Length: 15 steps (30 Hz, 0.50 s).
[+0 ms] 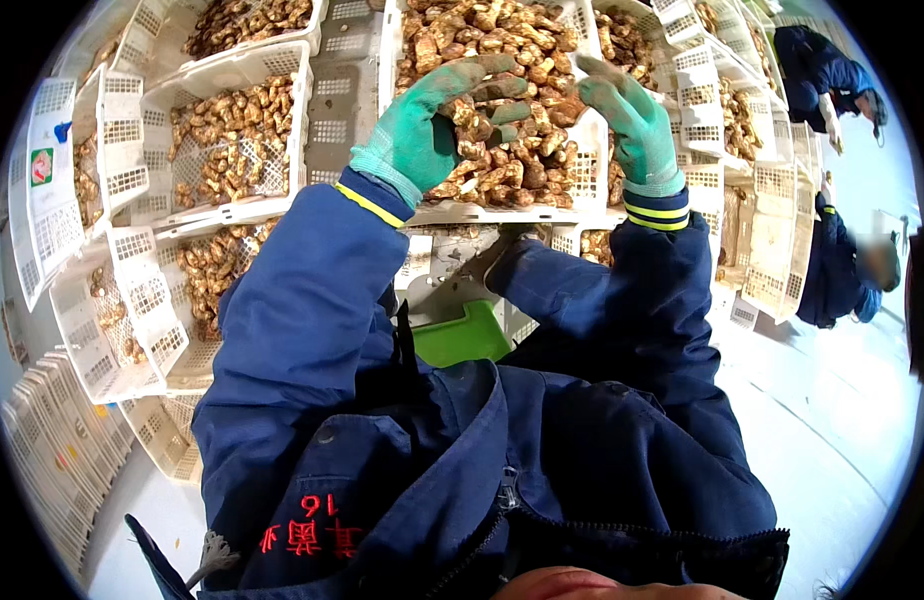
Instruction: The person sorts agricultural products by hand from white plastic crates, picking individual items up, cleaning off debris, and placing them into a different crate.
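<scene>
In front of me stands a white perforated plastic crate (591, 161) heaped with brown-and-white mushrooms (522, 169). My left hand (424, 124), in a green-coated work glove with soiled fingertips, is over the heap's left side. Its fingers curl around a few mushrooms (471, 124) that lie against the palm and partly cover the fingers. My right hand (636, 116), in a matching glove, hovers by the crate's right wall. Its fingers are bent and apart, with nothing plainly held; a brown mushroom cap (568, 112) shows close to its thumb side.
More mushroom crates stand at left (300, 127) and right (721, 161). Stacked crates (64, 457) are at lower left. A green plastic piece (462, 334) lies between my legs. Two people in dark blue workwear (814, 67) work at far right, beside pale floor (814, 420).
</scene>
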{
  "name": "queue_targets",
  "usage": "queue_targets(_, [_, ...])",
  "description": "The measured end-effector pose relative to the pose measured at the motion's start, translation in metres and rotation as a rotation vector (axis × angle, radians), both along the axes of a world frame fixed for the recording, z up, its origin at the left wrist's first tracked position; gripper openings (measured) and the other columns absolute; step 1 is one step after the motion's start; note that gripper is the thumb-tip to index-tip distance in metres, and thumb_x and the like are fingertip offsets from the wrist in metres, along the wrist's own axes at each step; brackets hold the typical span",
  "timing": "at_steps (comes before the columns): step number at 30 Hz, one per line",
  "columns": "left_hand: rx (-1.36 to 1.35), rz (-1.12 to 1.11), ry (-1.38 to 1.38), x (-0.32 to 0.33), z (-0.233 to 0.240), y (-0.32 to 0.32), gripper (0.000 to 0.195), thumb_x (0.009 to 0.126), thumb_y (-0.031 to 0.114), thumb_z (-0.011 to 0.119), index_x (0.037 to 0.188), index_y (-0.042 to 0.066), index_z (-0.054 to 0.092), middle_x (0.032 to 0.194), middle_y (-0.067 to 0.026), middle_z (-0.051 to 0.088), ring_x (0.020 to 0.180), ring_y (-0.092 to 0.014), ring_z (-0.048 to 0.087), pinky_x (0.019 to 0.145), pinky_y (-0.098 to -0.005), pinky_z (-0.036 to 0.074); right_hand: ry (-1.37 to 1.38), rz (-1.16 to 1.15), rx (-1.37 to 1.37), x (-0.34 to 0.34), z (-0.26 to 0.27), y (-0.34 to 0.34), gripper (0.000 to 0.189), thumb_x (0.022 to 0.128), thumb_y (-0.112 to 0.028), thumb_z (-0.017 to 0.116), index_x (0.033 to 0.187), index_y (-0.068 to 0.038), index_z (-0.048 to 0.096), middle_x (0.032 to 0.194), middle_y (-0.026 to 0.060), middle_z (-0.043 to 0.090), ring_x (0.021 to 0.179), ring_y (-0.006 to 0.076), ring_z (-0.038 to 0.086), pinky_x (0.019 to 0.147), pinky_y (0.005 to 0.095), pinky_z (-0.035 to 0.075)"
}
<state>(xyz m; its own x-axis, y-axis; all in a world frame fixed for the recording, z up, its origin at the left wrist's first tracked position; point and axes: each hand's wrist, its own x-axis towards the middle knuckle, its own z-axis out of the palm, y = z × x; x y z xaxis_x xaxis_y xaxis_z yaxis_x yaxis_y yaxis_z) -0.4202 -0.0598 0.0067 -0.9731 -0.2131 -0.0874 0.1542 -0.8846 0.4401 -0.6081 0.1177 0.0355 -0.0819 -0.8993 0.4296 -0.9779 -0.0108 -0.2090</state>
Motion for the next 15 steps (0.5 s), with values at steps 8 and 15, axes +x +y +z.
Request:
queue_targets(8, [-0.001,-0.046,0.262,-0.005,-0.004,-0.009,0.062,0.095,0.04,0.051,0.139,-0.002,0.036,0.115,-0.0149,0.058,0.1,-0.023,0.062,0.075,-0.0289,0.057,-0.116,-0.612,0.264,-0.018,-0.045,-0.029,0.033,0.091,-0.04,0.055,0.106,-0.013,0.066,0.1,0.0105,0.068,0.09,0.0271,0.066,0.076,0.0384,0.053])
queue_targets(15, [0.12,0.093,0.111,0.005,-0.017,-0.024,0.051,0.097,0.034,0.05,0.13,-0.005,0.043,0.11,-0.0129,0.058,0.101,-0.027,0.059,0.076,-0.0299,0.055,0.206,-0.729,0.751,0.015,-0.155,-0.014,0.044,0.081,-0.041,0.067,0.118,-0.019,0.057,0.125,0.0094,0.053,0.119,0.027,0.048,0.088,0.0481,0.047])
